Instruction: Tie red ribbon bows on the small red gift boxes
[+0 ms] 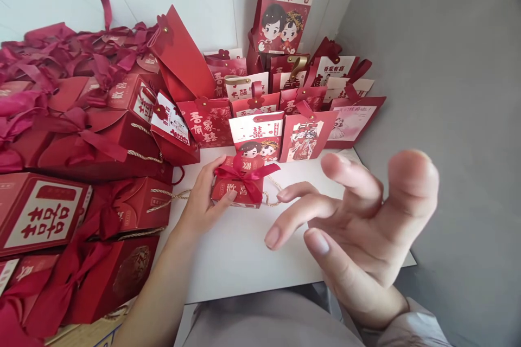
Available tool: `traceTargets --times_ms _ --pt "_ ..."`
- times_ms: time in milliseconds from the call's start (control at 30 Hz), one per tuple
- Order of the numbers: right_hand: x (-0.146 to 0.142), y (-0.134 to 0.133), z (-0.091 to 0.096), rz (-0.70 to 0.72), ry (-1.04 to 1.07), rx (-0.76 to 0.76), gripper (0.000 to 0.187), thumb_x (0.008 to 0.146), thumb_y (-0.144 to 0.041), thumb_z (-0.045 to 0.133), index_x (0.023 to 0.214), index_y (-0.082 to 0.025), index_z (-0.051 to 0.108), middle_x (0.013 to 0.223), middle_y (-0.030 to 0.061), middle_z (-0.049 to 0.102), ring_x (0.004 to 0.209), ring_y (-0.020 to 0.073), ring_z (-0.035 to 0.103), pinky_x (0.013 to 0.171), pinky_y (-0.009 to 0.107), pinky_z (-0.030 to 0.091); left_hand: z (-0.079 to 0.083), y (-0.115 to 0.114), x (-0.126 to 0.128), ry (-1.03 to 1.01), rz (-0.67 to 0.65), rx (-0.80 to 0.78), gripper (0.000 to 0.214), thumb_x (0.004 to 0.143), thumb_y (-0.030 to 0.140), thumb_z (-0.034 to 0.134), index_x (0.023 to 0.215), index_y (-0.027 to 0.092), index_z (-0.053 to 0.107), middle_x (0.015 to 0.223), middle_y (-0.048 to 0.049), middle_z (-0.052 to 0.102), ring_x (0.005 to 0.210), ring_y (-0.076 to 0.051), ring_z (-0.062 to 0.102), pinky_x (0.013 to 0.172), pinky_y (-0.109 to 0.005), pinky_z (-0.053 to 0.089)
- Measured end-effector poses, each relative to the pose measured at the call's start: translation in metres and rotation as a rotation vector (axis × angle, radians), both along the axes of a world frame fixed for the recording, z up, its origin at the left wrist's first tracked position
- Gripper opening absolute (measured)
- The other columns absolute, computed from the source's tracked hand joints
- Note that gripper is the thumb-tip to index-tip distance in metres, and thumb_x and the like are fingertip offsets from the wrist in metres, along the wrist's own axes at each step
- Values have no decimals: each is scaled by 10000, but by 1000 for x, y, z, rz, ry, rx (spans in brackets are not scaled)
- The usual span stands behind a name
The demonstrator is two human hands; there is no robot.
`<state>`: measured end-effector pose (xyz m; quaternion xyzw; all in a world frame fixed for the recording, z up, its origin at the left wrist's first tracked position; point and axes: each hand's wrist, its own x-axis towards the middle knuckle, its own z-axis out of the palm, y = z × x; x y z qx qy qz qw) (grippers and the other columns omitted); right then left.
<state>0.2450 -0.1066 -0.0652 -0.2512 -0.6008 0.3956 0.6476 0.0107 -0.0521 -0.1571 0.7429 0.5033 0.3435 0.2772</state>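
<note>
A small red gift box (235, 191) with a red ribbon bow and a gold cord handle stands on the white tabletop (244, 260). My left hand (203, 195) grips its left side, thumb on the front and fingers round the back. Close to the camera, my right hand (362, 233) hovers above the table to the right of the box, fingers spread and curled, holding nothing.
Rows of red gift bags (260, 135) with cartoon couples stand behind the box, a tall one (283, 5) at the back wall. Larger red ribboned boxes (44, 214) pile up on the left. A grey wall (448, 65) runs along the right.
</note>
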Motion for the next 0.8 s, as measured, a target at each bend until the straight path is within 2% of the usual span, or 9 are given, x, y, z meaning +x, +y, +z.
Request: traceTargets --times_ms 133,233,367,500,600,700,800 --pt "3 2 -5 4 7 86 862 888 21 507 1528 -504 269 1472 -46 558 689 98 742 905 428 653 -1 1 0 3 -2 10 672 936 421 606 1534 265 340 1525 -115 475 1389 -305 487 1164 -484 405" --pt "5 3 -8 18 16 130 936 855 87 502 1519 -533 272 1434 -86 587 671 76 732 817 370 672 -1 2 0 2 1 23 674 939 441 603 1534 258 343 1527 -129 468 1387 -315 488 1159 -486 409" --pt "7 1 -10 -7 -22 97 929 869 74 504 1508 -557 263 1365 -67 636 621 78 705 647 334 659 -1 2 0 11 -3 41 674 946 476 586 1529 233 353 1517 -147 467 1393 -323 475 1161 -490 403" --pt "9 -2 -14 1 -26 81 944 866 57 523 1518 -559 229 1344 -46 648 594 82 675 633 343 638 -1 2 0 17 -14 55 673 949 475 583 1534 243 344 1513 -140 465 1402 -320 461 1170 -482 395" --pt "7 -6 -12 9 8 49 965 856 46 547 1522 -567 213 1284 -46 664 591 83 646 686 372 635 -2 1 0 7 -7 37 675 946 447 595 1539 253 336 1512 -135 464 1403 -314 459 1171 -484 394" --pt "0 -8 -6 -35 114 4 933 845 47 538 1515 -548 276 1159 -48 681 588 90 599 720 392 621 -1 0 1 8 4 14 674 943 429 600 1538 252 338 1514 -133 464 1396 -311 468 1169 -487 397" --pt "-8 -7 1 -63 207 -23 881 823 69 508 1461 -528 402 1024 -53 658 579 95 553 678 358 596 0 0 1 7 6 7 672 943 427 598 1539 259 337 1522 -125 460 1401 -310 466 1173 -488 395"
